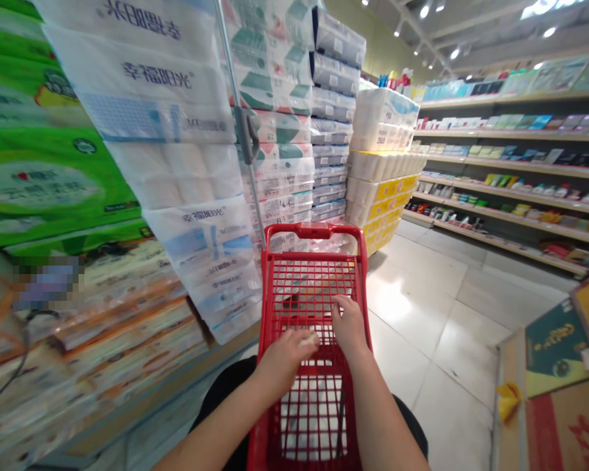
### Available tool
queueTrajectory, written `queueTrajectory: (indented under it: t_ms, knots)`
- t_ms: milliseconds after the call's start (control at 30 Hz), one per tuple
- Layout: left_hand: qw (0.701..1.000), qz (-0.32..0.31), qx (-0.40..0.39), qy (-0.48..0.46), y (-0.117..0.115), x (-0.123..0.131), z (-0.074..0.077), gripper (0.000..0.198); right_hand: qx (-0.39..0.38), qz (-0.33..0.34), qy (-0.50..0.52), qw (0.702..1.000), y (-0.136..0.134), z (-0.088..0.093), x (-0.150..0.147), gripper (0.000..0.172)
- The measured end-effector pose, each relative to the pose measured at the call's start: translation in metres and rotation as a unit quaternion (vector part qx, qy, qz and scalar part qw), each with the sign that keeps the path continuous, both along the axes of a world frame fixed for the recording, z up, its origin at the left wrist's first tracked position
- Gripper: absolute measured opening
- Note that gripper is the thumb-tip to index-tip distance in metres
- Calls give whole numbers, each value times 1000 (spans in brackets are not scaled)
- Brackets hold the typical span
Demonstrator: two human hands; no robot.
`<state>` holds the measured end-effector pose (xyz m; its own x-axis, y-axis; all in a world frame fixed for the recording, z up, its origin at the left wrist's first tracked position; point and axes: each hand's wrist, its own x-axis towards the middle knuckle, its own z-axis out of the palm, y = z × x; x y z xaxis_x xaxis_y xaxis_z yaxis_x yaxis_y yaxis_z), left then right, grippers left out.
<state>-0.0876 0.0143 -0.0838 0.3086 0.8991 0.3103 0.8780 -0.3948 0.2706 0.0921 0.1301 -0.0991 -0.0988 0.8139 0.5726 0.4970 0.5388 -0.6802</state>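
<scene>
In front of me stands a red plastic shopping basket point(364, 281) with grid walls and a raised handle point(314, 231) at its far end. My left hand point(289, 350) is over the middle of the basket, fingers closed around a small pale thing point(312, 338) that I cannot make out. To its right, my right hand point(349, 322) hovers over the basket's right side. Its thumb and fingers are slightly apart and nothing shows between them. Through the lower grid, whitish shapes are visible, their kind unclear.
Tall stacks of wrapped toilet paper point(201, 176) and green tissue packs point(39, 183) rise on the left. Stocked shelves point(510, 150) line the far right. Cardboard boxes point(564, 418) stand at lower right, beside the tiled floor point(422, 314).
</scene>
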Motion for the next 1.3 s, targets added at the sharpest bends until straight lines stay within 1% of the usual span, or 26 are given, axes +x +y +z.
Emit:
queueTrajectory:
  t_ms: [33, 67, 133, 167, 200, 233, 333, 367, 433, 500, 533, 600, 633, 667, 700, 767, 800, 867, 933, 1000, 1067, 1167, 1233, 1300]
  knots:
    - [1000, -4, -5, 5, -1, 0, 1, 59, -2, 2, 4, 1000, 1, 0, 0, 28]
    - [1000, 19, -2, 2, -1, -1, 2, 59, -4, 4, 7, 1000, 1, 0, 0, 28]
    - [994, 105, 17, -19, 2, -5, 5, 57, -6, 5, 9, 1000, 2, 0, 0, 27]
    - [990, 137, 22, -28, 3, -7, 5, 55, -7, 5, 8, 1000, 2, 0, 0, 27]
    - [987, 153, 23, -33, 4, -8, 5, 55, -7, 4, 7, 1000, 2, 1, -1, 27]
    - [987, 152, 21, -35, 6, -7, 4, 56, -8, 3, 8, 1000, 2, 1, -1, 27]
    - [996, 74, 1, -58, 10, 2, -1, 63, -12, 4, 13, 1000, -1, 6, -2, 26]
    - [994, 63, -2, -85, 13, 6, -2, 65, -16, 13, 11, 1000, -4, 9, -2, 26]
    - [979, 93, 8, -179, 22, 13, -1, 66, -31, 46, -9, 998, -9, 16, -3, 28]
    - [947, 144, 21, -287, 35, 20, 4, 66, -54, 81, -50, 994, -16, 24, -4, 33]
    - [935, 134, 5, -329, 40, 23, 7, 72, -67, 91, -71, 991, -19, 27, -4, 37]
    - [927, 75, -72, -361, 45, 29, 10, 84, -85, 92, -99, 987, -23, 31, -4, 47]
    - [928, 44, -110, -354, 45, 31, 9, 88, -91, 89, -98, 987, -23, 30, -5, 48]
    - [932, 28, -132, -335, 44, 32, 8, 90, -94, 89, -90, 987, -22, 29, -5, 46]
    - [942, 30, -133, -307, 41, 32, 6, 90, -94, 88, -75, 989, -21, 27, -5, 41]
    - [968, 78, -80, -225, 32, 27, 2, 82, -88, 82, -34, 992, -16, 21, -5, 34]
    - [978, 113, -41, -172, 27, 23, 1, 73, -82, 75, -14, 994, -14, 18, -5, 33]
    - [983, 172, 19, -65, 18, 12, 0, 50, -69, 51, 18, 996, -10, 13, -5, 34]
    - [980, 195, 39, 20, 11, 2, 1, 34, -59, 37, 30, 997, -8, 12, -4, 35]
    - [978, 193, 44, 69, 7, -2, 1, 31, -53, 37, 27, 998, -9, 11, -4, 37]
    - [977, 187, 48, 89, 5, -2, 0, 34, -49, 38, 21, 998, -10, 10, -3, 38]
    - [978, 187, 43, 82, 4, 1, -2, 38, -37, 31, -4, 999, -12, 7, -2, 38]
    - [979, 193, 31, 55, 4, 2, -1, 37, -25, 21, -58, 998, -16, 5, -5, 37]
    - [979, 202, 25, 31, 3, 2, 2, 37, -9, -11, -146, 989, -24, 6, -12, 37]
